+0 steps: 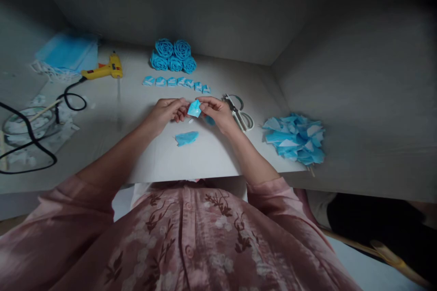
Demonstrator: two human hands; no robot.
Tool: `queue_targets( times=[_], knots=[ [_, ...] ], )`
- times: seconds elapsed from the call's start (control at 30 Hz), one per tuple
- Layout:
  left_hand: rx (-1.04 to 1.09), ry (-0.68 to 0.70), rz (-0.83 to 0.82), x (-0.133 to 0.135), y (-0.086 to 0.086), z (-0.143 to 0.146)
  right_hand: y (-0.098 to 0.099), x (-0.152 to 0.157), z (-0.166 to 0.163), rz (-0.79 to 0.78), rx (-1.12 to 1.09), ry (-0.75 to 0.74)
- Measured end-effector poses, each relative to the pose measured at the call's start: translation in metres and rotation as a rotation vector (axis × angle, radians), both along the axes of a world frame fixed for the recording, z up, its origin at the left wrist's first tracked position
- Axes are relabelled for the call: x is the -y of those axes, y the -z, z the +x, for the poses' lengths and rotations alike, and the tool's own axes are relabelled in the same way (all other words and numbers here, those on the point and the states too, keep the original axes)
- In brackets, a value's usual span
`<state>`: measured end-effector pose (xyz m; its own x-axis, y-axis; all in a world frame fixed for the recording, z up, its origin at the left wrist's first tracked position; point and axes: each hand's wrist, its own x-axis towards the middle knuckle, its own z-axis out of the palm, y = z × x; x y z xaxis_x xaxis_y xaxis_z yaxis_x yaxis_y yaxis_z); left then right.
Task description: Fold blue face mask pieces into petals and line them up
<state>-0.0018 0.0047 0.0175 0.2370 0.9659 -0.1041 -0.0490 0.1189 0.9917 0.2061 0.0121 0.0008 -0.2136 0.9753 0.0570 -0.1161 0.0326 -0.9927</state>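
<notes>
Between my hands is a small light-blue folded piece of fabric (194, 108), pointed at the top and shiny in the middle. My right hand (217, 110) pinches its right side between thumb and fingers. Curled fingers of my left hand (171, 109) close on its left edge. A loose blue fabric piece (186, 138) lies flat on the table just below the hands. Part of another blue scrap (210, 120) shows under my right hand. Beside that hand rest white-handled scissors (243, 117). Beyond my hands runs a row of several folded blue pieces (171, 82).
Rolled blue fabric roses (175, 56) are stacked at the back. At left are blue face masks (68, 52), a yellow glue gun (107, 69) with a black cord, and a round dish (29, 122) among white scraps. A blue fabric pile (295, 140) sits right, near the front edge.
</notes>
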Motion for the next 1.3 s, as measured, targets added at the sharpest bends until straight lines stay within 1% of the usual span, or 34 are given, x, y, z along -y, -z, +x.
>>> queue_targets(
  times=[0.17,0.3,0.5,0.6,0.7,0.77,0.83,0.9,0.93,1.0,1.07,1.1,1.13,1.2,1.3],
  knots=[
    [-0.048,0.012,0.081,0.000,0.000,0.001,0.002,0.002,-0.001,0.010,0.013,-0.048],
    [-0.068,-0.032,0.109,0.000,0.001,0.002,0.005,0.001,-0.001,0.051,0.012,-0.083],
    [-0.081,-0.069,0.090,-0.001,0.002,0.002,0.008,0.001,-0.001,0.035,-0.010,-0.056],
    [-0.091,-0.065,0.088,0.000,0.002,0.002,0.009,0.001,-0.002,0.083,0.062,-0.035],
    [-0.097,-0.075,0.096,-0.001,0.004,0.001,0.007,-0.010,0.011,0.200,0.194,0.047],
    [-0.101,-0.090,0.094,-0.002,0.006,0.001,0.001,-0.024,0.033,0.302,0.289,0.190],
    [-0.099,-0.111,0.081,-0.003,0.009,0.000,-0.007,-0.038,0.061,0.386,0.378,0.380],
    [-0.085,-0.124,0.069,-0.004,0.011,-0.001,-0.015,-0.048,0.087,0.391,0.544,0.468],
    [-0.074,-0.126,0.067,-0.005,0.013,-0.001,-0.017,-0.050,0.096,0.376,0.672,0.472],
    [-0.058,-0.120,0.073,-0.005,0.014,0.000,-0.020,-0.050,0.104,0.338,0.957,0.424],
    [-0.050,-0.114,0.083,-0.006,0.015,0.000,-0.019,-0.044,0.101,0.298,1.188,0.345],
    [-0.049,-0.113,0.087,-0.006,0.015,0.000,-0.017,-0.041,0.097,0.281,1.268,0.317],
    [-0.049,-0.111,0.089,-0.006,0.015,-0.001,-0.015,-0.039,0.091,0.269,1.325,0.303],
    [-0.054,-0.109,0.090,-0.007,0.016,-0.001,-0.010,-0.036,0.081,0.263,1.401,0.321],
    [-0.059,-0.109,0.089,-0.007,0.017,-0.002,-0.003,-0.038,0.071,0.267,1.433,0.363]
  ],
)
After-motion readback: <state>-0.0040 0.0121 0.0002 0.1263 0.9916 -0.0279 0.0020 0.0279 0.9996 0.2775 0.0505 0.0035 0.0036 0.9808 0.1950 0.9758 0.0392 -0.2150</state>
